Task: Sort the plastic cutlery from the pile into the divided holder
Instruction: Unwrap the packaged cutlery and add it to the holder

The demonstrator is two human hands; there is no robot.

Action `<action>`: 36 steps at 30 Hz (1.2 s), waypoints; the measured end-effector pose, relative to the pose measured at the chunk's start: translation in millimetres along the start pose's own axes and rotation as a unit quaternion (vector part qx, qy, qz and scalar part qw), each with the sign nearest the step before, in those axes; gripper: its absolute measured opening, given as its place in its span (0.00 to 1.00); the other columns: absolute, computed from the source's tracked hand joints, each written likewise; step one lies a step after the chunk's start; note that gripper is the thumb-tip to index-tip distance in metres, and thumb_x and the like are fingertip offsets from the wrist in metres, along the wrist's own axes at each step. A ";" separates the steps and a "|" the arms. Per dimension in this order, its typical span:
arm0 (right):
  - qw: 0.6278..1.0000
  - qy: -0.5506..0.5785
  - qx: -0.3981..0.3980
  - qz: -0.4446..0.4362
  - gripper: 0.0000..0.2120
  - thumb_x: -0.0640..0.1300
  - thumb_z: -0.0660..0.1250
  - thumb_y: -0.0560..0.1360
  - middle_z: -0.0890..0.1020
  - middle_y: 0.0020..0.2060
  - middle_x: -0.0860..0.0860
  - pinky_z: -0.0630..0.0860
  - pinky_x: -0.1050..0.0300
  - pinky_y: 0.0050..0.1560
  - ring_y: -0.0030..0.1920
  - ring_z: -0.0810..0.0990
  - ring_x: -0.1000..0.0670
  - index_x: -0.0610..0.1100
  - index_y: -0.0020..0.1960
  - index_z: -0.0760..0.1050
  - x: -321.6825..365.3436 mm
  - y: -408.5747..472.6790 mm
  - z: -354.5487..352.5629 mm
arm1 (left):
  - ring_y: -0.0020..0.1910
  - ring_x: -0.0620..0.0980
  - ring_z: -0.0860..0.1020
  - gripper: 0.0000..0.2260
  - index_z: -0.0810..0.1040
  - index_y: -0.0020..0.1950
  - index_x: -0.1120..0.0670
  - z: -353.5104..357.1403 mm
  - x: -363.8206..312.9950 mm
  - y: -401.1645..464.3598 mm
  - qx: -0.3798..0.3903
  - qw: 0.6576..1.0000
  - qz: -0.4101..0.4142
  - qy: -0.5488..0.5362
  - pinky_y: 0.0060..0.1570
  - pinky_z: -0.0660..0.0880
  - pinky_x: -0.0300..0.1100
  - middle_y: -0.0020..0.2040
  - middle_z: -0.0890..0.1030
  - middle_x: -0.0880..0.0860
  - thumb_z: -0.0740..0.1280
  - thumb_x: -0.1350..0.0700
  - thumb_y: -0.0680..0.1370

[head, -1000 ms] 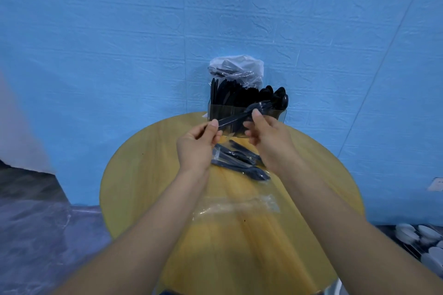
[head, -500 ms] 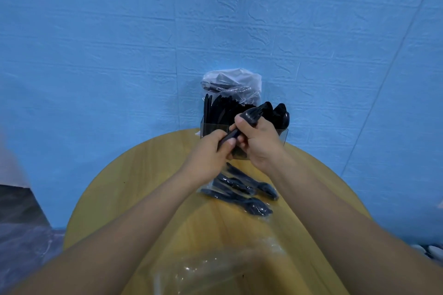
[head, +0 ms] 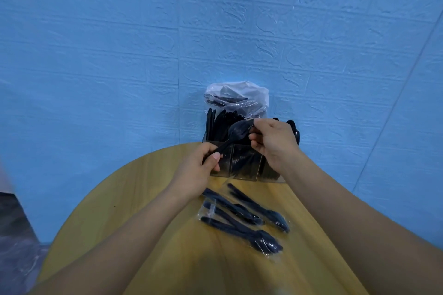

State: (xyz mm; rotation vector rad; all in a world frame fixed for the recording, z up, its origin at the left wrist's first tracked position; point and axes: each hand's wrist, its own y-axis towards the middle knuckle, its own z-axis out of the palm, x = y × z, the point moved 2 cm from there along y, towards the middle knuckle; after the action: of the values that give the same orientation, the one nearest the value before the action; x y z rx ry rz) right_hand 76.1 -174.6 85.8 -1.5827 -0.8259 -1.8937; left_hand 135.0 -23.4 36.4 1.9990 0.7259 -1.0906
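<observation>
- Our left hand (head: pixel 199 170) pinches the handle end of a black plastic spoon (head: pixel 236 133), thumb and fingers closed on it, at about 10 o'clock from the pile.
- Our right hand (head: pixel 273 143) has its fingertips closed around the spoon's bowl end, just in front of the divided holder (head: pixel 242 163); whether it grips the spoon itself or a clear wrapper on it, we cannot tell.
- We judge the sorting well advanced: the holder's compartments already stand full of black cutlery, with spoon bowls showing at its 3 o'clock side behind our right hand, and a clear plastic bag (head: pixel 237 98) of more pieces sits on top at its 12 o'clock side.
- Left to do, as we read it: the spoon in hand, then the pile of wrapped cutlery (head: pixel 244 218) lying at 6 o'clock from the holder, a handful of pieces in clear sleeves.
- The holder sits at the far edge of the round wooden surface (head: pixel 124 199), close to the blue wall (head: pixel 215 31), so there is little room behind it.
- Open wood lies at 9 o'clock from the pile, and the rim curves away there, so we would keep loose pieces toward the middle.
</observation>
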 end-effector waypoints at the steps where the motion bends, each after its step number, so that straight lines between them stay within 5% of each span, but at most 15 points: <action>1: 0.999 -0.029 -0.013 -0.013 0.13 0.39 0.61 0.79 0.75 0.32 0.48 0.74 0.63 0.32 0.31 0.74 0.54 0.42 0.36 0.75 -0.5 4.6 0.6 | 0.30 0.41 0.68 0.07 0.74 0.47 0.55 -1.0 1.2 1.3 -0.003 1.000 -0.003 0.011 0.35 0.66 0.36 0.35 0.75 0.47 0.58 0.57 0.82; 7: 0.987 0.036 -0.145 -0.065 0.09 0.36 0.54 0.81 0.76 0.31 0.47 0.76 0.65 0.31 0.26 0.79 0.57 0.40 0.44 0.69 11.0 38.9 -6.4 | 0.32 0.44 0.68 0.08 0.73 0.48 0.54 -17.3 16.7 7.2 -0.078 0.995 -0.062 0.011 0.33 0.64 0.37 0.34 0.73 0.48 0.56 0.57 0.82; 11: 0.977 -0.065 -0.118 -0.168 0.04 0.36 0.58 0.80 0.80 0.34 0.48 0.80 0.60 0.42 0.31 0.81 0.56 0.44 0.49 0.67 16.4 37.9 -4.1 | 0.32 0.45 0.68 0.09 0.74 0.51 0.57 -27.4 21.8 10.1 -0.110 0.991 -0.080 -0.013 0.34 0.65 0.38 0.35 0.73 0.48 0.56 0.56 0.82; 17: 0.904 -0.257 -0.083 -0.331 0.06 0.38 0.59 0.80 0.79 0.36 0.49 0.74 0.64 0.38 0.38 0.81 0.55 0.47 0.51 0.65 8.4 23.1 15.5 | 0.35 0.47 0.69 0.08 0.75 0.51 0.56 -23.9 22.2 11.3 -0.104 0.991 -0.073 -0.042 0.37 0.66 0.40 0.35 0.73 0.48 0.57 0.55 0.82; 23: 0.863 -0.366 -0.026 -0.347 0.04 0.38 0.61 0.79 0.79 0.39 0.45 0.76 0.49 0.39 0.39 0.80 0.47 0.41 0.53 0.67 -14.1 24.3 31.9 | 0.34 0.45 0.70 0.08 0.75 0.49 0.55 -20.7 22.0 9.8 -0.097 0.991 -0.072 -0.058 0.38 0.67 0.40 0.34 0.74 0.48 0.58 0.55 0.82; 29: 0.798 -0.475 -0.045 -0.368 0.09 0.37 0.65 0.77 0.76 0.46 0.44 0.74 0.52 0.45 0.48 0.74 0.45 0.36 0.55 0.80 -25.8 31.1 32.7 | 0.31 0.43 0.68 0.08 0.76 0.51 0.55 -18.1 18.7 8.9 -0.089 0.991 -0.075 -0.071 0.35 0.65 0.37 0.34 0.74 0.48 0.58 0.55 0.82; 31: 0.809 -0.452 -0.038 -0.373 0.11 0.39 0.63 0.78 0.75 0.48 0.45 0.72 0.56 0.47 0.48 0.72 0.49 0.37 0.58 0.79 -19.9 24.2 32.0 | 0.30 0.42 0.69 0.09 0.77 0.51 0.54 -14.7 17.4 8.5 -0.084 0.990 -0.076 -0.080 0.34 0.65 0.36 0.33 0.74 0.48 0.58 0.56 0.82; 33: 0.870 -0.368 -0.014 -0.328 0.12 0.43 0.59 0.80 0.77 0.46 0.51 0.68 0.64 0.45 0.45 0.73 0.54 0.42 0.59 0.78 -14.2 14.6 28.1 | 0.31 0.42 0.69 0.09 0.77 0.51 0.54 -10.7 15.2 9.3 -0.082 0.991 -0.071 -0.081 0.35 0.65 0.37 0.33 0.73 0.47 0.58 0.56 0.82; 36: 0.971 -0.168 0.048 -0.162 0.12 0.44 0.56 0.82 0.79 0.37 0.53 0.70 0.63 0.38 0.36 0.75 0.56 0.46 0.46 0.78 -16.0 5.5 19.3 | 0.29 0.42 0.69 0.09 0.77 0.51 0.54 -2.0 10.2 11.0 -0.066 0.992 -0.063 -0.085 0.33 0.65 0.36 0.32 0.74 0.47 0.58 0.57 0.82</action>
State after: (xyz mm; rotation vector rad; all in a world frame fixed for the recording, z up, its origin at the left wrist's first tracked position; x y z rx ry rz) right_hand 95.6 -163.8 73.1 -1.8248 -1.3734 -1.7846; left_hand 149.2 -26.7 31.9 1.7457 0.8199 -1.2362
